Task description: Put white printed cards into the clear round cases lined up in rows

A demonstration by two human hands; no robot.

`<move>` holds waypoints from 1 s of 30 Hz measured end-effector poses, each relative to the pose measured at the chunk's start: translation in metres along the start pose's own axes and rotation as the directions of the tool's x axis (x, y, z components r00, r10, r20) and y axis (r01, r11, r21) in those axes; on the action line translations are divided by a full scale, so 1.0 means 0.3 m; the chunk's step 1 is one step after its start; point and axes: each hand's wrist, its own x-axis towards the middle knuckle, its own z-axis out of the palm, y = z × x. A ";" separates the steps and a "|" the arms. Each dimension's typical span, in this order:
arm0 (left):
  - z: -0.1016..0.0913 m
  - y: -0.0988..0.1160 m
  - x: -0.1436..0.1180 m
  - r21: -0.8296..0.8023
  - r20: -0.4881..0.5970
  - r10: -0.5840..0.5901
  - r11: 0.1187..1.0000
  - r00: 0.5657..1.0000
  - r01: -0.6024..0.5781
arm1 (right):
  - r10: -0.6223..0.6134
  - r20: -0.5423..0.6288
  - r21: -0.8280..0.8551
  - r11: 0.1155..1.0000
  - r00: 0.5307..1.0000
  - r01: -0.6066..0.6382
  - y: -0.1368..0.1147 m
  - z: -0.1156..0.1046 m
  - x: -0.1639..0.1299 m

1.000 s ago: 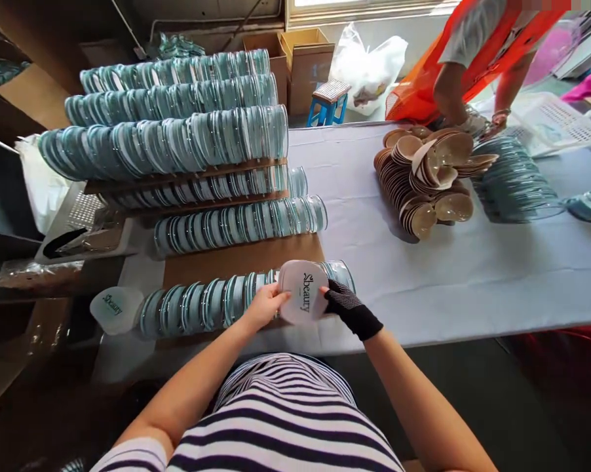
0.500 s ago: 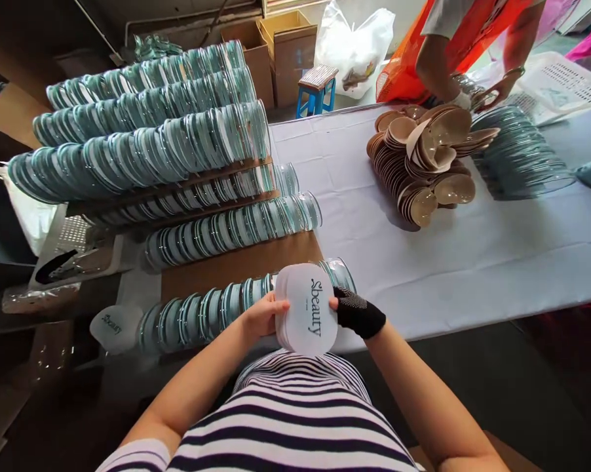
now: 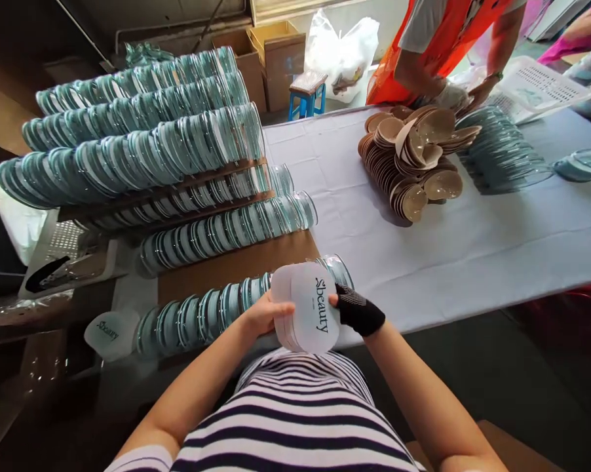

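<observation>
In front of my striped shirt, a small stack of rounded white sheets (image 3: 306, 308), the top one printed "Sbeauty", is held between both hands. My bare left hand (image 3: 266, 314) grips its left edge, thumb on top and fingers mostly hidden underneath. My right hand (image 3: 358, 311), in a black fingerless glove, pinches the right edge with the thumb over the print. The sheets are fanned, the top one offset to the right. Just behind them lies a row of clear round lids (image 3: 204, 313), white layers showing between them. Another printed white sheet (image 3: 111, 335) leans at that row's left end.
More lid rows (image 3: 133, 160) are piled at the left on brown cardboard (image 3: 236, 261). Nested brown bowls (image 3: 408, 157) and another row of clear lids (image 3: 506, 147) stand on the white-covered table (image 3: 374, 275). Across it, a person in an orange vest (image 3: 438, 46) works with both hands.
The held sheets have fanned wider, the top one sliding right and exposing more below. The view has shifted slightly. The other person's hands have moved, and the person stands a little more upright.
</observation>
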 end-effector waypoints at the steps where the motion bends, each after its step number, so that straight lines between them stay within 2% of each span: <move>1: 0.001 -0.003 0.004 -0.056 0.006 -0.004 0.998 1.000 0.004 | -0.016 0.015 0.020 1.000 1.000 0.015 -0.009 -0.002 0.002; 2: 0.002 -0.007 0.014 -0.091 -0.036 0.006 0.996 0.999 -0.010 | -0.035 -0.028 0.030 0.999 0.999 0.036 -0.018 -0.007 0.008; 4: 0.001 -0.018 0.040 -0.105 -0.204 0.046 0.992 0.978 -0.068 | -0.095 -0.216 -0.014 0.995 0.972 0.094 -0.029 -0.020 0.029; 6: -0.004 -0.031 0.063 -0.085 -0.341 0.084 0.989 0.936 -0.120 | -0.190 -0.387 -0.174 0.976 0.902 0.131 -0.020 -0.033 0.042; 7: -0.006 -0.039 0.069 -0.076 -0.380 0.105 0.987 0.919 -0.145 | -0.242 -0.424 -0.291 0.949 0.873 0.121 -0.007 -0.035 0.041; 9: -0.011 -0.052 0.070 -0.057 -0.409 0.152 0.980 0.900 -0.191 | -0.344 -0.405 -0.556 0.828 0.847 0.070 0.028 -0.020 0.022; 11: -0.011 -0.065 0.063 -0.029 -0.430 0.202 0.971 0.880 -0.237 | -0.462 -0.337 -0.773 0.633 0.820 0.039 0.067 0.022 -0.009; 13: -0.009 -0.079 0.058 0.008 -0.461 0.243 0.963 0.853 -0.270 | -0.591 -0.240 -0.894 0.445 0.770 0.062 0.099 0.083 -0.035; 14: -0.007 -0.087 0.058 0.027 -0.477 0.256 0.960 0.841 -0.277 | -0.639 -0.196 -0.920 0.382 0.744 0.085 0.113 0.115 -0.042; 15: -0.003 -0.096 0.057 0.041 -0.483 0.261 0.960 0.836 -0.276 | -0.664 -0.170 -0.926 0.360 0.728 0.111 0.124 0.143 -0.043; 16: 0.001 -0.105 0.058 0.047 -0.479 0.260 0.961 0.838 -0.271 | -0.663 -0.176 -0.912 0.388 0.728 0.133 0.134 0.165 -0.040; 17: 0.006 -0.114 0.058 0.042 -0.466 0.254 0.963 0.848 -0.265 | -0.636 -0.216 -0.875 0.463 0.741 0.143 0.141 0.176 -0.035; 19: 0.020 -0.127 0.060 -0.003 -0.445 0.229 0.966 0.866 -0.257 | -0.541 -0.383 -0.730 0.674 0.749 0.114 0.149 0.159 -0.028; 20: 0.027 -0.127 0.063 -0.046 -0.454 0.206 0.966 0.867 -0.254 | -0.498 -0.491 -0.641 0.762 0.715 0.090 0.149 0.129 -0.033; 22: 0.040 -0.111 0.078 -0.154 -0.500 0.143 0.956 0.854 -0.250 | -0.464 -0.675 -0.523 0.850 0.574 0.073 0.144 0.035 -0.074; 24: 0.054 -0.071 0.115 -0.282 -0.518 0.053 0.932 0.853 -0.229 | -0.507 -0.744 -0.552 0.833 0.435 0.025 0.142 -0.075 -0.154; 25: 0.064 -0.046 0.143 -0.343 -0.505 0.004 0.917 0.863 -0.205 | -0.539 -0.737 -0.606 0.794 0.407 -0.046 0.145 -0.123 -0.202; 26: 0.076 -0.021 0.176 -0.398 -0.474 -0.037 0.900 0.880 -0.176 | -0.566 -0.709 -0.667 0.732 0.420 -0.138 0.153 -0.162 -0.250; 28: 0.111 0.021 0.257 -0.476 -0.377 -0.095 0.873 0.921 -0.105 | -0.579 -0.636 -0.765 0.563 0.511 -0.314 0.180 -0.208 -0.326; 30: 0.159 0.038 0.342 -0.510 -0.268 -0.124 0.860 0.955 -0.032 | -0.554 -0.581 -0.814 0.405 0.596 -0.417 0.213 -0.215 -0.364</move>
